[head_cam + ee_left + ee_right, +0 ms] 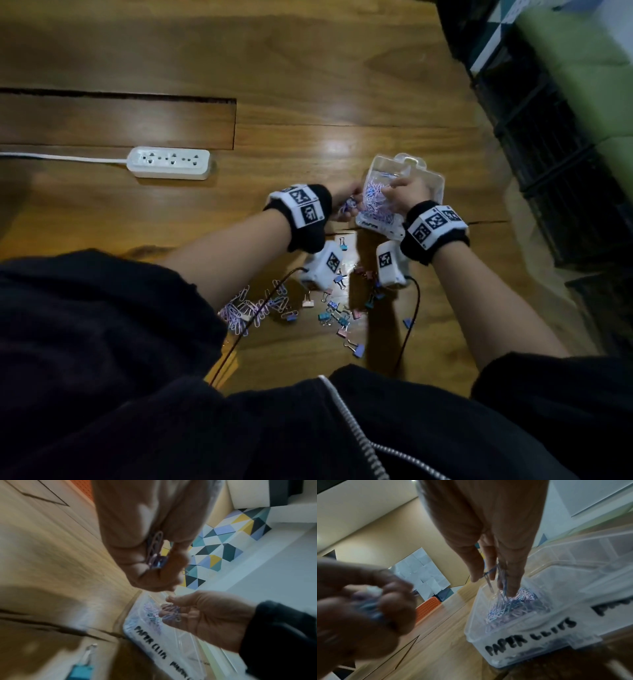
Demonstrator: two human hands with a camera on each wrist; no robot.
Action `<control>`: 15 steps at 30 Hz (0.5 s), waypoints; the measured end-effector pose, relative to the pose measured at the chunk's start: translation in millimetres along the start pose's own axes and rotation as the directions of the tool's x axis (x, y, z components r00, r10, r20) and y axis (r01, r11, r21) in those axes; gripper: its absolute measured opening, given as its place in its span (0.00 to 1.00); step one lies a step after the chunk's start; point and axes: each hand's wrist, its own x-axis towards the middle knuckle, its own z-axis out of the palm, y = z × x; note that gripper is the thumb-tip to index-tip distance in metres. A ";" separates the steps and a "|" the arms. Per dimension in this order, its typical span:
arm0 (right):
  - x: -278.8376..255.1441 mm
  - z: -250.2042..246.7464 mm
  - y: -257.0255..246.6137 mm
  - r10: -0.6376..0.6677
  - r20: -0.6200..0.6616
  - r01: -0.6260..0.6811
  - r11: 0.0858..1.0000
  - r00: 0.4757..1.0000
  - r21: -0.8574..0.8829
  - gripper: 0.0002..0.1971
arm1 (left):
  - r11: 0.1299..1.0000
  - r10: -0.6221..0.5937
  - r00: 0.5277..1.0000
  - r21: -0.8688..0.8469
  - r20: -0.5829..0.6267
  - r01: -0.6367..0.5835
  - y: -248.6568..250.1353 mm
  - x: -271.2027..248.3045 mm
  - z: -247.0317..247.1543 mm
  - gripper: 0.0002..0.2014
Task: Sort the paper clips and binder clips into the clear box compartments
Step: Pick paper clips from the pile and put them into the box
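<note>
The clear box (433, 180) stands on the wooden table, its near wall marked "PAPER CLIPS" (529, 639). Pastel paper clips (513, 609) fill its left compartment. My right hand (493, 584) hangs over that compartment and pinches a few paper clips that dangle from the fingertips. Just left of the box, my left hand (347, 205) is curled round a small bunch of paper clips (155, 550). Loose paper clips (250, 308) and coloured binder clips (337, 317) lie scattered on the table near my body.
A white power strip (168, 162) with its cord lies at the left. The table's edge runs down the right, with a dark crate (561, 192) beyond it. A blue binder clip (80, 669) lies near the box's front corner.
</note>
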 end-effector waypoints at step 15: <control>-23.8 -18.8 22.9 -0.105 -0.089 0.133 0.900 0.990 0.414 0.12 | 0.985 0.086 0.990 -0.157 0.111 -0.068 29.1 26.8 36.2 0.33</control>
